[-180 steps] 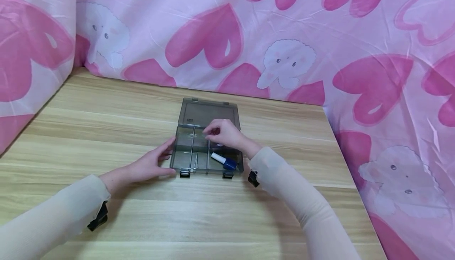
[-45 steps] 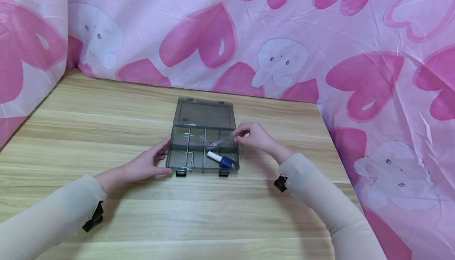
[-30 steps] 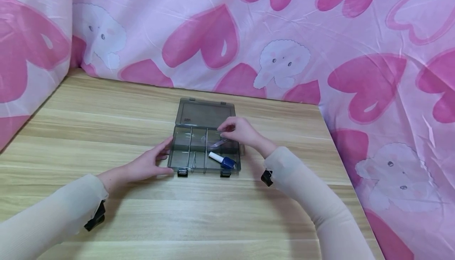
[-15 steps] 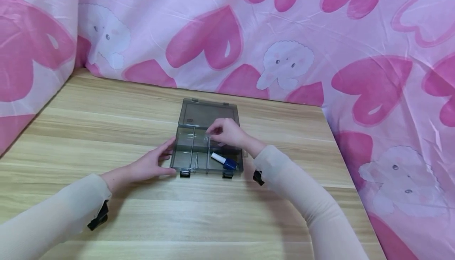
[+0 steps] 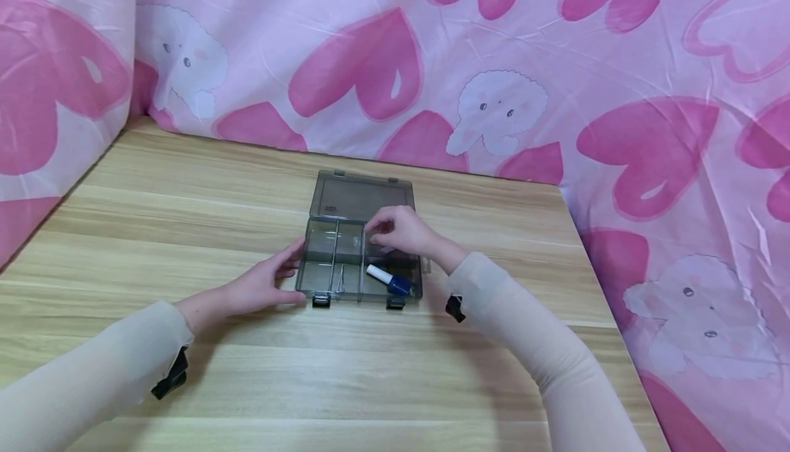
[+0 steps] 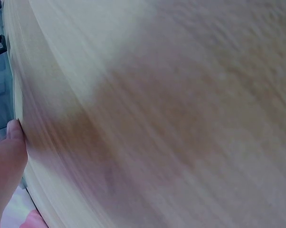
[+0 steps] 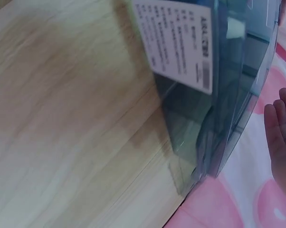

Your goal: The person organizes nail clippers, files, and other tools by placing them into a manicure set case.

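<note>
A smoky clear divided storage box (image 5: 317, 277) lies with its lid (image 5: 364, 195) folded back. My left hand (image 5: 262, 284) rests against its left side, fingers extended along the wall and thumb by the front corner. Over the back right compartment is my right hand (image 5: 404, 232), thumb and forefinger apart, nothing visible between them. A pale strip (image 5: 387, 250) lies partly hidden under that hand. A nail polish bottle (image 5: 398, 284) with white cap and dark blue body lies in the front right compartment. Thin metal pieces (image 5: 341, 279) lie front middle; a small clear piece (image 5: 358, 241) glints back middle.
The box stands on a wood-grain table (image 5: 278, 383). Two black latches stick out at its front edge. A printed white label (image 7: 178, 40) is on its right side. A pink heart-patterned cloth (image 5: 364, 61) hangs behind and beside the table.
My right hand moves from the box's right edge left to the back middle compartment, then slightly back to the right. The left hand stays against the box. The view shifts slightly.
</note>
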A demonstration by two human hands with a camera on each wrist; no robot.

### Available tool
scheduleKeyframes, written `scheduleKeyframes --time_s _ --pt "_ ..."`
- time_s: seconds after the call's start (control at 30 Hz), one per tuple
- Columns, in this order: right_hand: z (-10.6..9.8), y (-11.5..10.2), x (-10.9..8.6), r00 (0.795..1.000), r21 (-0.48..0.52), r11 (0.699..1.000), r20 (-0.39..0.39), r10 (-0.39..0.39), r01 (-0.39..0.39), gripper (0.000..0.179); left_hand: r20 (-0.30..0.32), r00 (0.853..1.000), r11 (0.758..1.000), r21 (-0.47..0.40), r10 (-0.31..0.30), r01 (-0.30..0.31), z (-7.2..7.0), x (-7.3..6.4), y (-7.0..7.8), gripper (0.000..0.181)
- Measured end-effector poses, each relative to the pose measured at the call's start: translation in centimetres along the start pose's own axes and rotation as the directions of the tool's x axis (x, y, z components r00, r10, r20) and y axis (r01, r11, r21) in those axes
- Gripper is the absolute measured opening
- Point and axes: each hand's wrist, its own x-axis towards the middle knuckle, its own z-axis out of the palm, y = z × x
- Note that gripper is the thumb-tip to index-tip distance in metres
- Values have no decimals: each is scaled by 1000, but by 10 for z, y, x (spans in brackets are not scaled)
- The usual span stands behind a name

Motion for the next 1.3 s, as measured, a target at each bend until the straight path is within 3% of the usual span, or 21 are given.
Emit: scheduleKeyframes --time_s 0.37,0.87,1.3 --pt "-24 28 -46 999 47 998 -13 44 -43 22 9 1000 999 14 -29 28 -2 3 0 107" --pt "-30 76 -117 992 151 982 -42 120 -112 25 -7 999 999 35 -40 40 0 -1 -2 107" --pt "-36 107 -159 984 118 982 -77 160 -150 27 6 999 998 37 -44 43 -1 1 2 106"
